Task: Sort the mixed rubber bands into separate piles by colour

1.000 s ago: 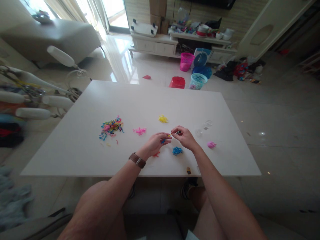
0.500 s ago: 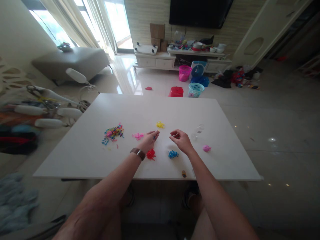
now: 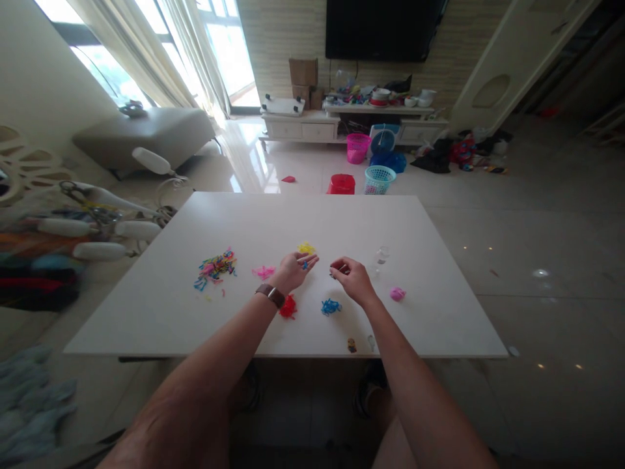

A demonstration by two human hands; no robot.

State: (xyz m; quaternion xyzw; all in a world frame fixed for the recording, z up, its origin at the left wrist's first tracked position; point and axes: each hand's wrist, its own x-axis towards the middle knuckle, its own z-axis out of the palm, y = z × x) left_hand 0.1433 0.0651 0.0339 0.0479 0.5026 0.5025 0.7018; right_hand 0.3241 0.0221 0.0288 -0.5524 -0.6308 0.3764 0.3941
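My left hand (image 3: pixel 294 268), with a brown watch at the wrist, is held palm up over the white table (image 3: pixel 244 221) next to the yellow pile (image 3: pixel 306 248); a small blue piece lies on its stretched fingers. My right hand (image 3: pixel 350 277) hovers a short way to the right with fingers curled in a pinch on something tiny that I cannot make out. Between and below the hands lie a red pile (image 3: pixel 288 306) and a blue pile (image 3: pixel 331 306). A pink pile (image 3: pixel 264 271) and a mixed multicoloured heap (image 3: pixel 215 267) lie to the left.
A pink clump (image 3: pixel 397 294) and a small clear cup (image 3: pixel 382 254) sit to the right of my hands. A tiny figure (image 3: pixel 351 344) stands near the table's front edge. Baskets (image 3: pixel 379 178) and a red tub (image 3: pixel 340 184) stand on the floor beyond the table. A rack of clutter (image 3: pixel 78 228) stands left.
My hands have parted: they were pinched together on a small piece, and now the left has turned palm up near the yellow pile. The red pile has come into view. The camera tilted up.
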